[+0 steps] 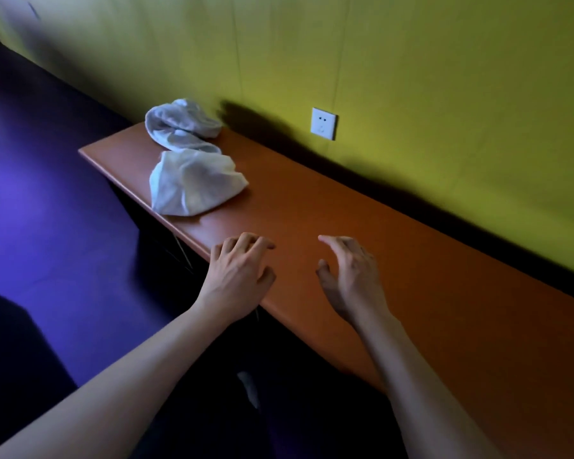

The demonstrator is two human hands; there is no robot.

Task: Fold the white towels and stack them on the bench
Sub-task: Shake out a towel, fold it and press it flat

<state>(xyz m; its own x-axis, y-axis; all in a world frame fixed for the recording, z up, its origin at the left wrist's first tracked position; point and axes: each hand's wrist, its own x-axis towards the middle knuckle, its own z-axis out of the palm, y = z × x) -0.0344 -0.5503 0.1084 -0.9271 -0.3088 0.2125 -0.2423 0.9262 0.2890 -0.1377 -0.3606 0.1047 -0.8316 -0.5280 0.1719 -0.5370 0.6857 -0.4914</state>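
Note:
Two crumpled white towels lie at the far left end of the long orange-brown bench (pixel 395 246). The nearer towel (pixel 193 183) is a loose bunched heap close to the bench's front edge. The farther towel (pixel 179 124) is twisted and rests by the wall. My left hand (pixel 239 273) hovers over the front edge of the bench, fingers curled and apart, holding nothing. My right hand (pixel 348 276) hovers over the bench's middle, fingers spread, also empty. Both hands are well short of the towels.
A yellow-green wall runs behind the bench, with a white wall socket (pixel 323 123) just above it. The floor (pixel 40 207) to the left is lit purple. Dark space lies under the bench near my body.

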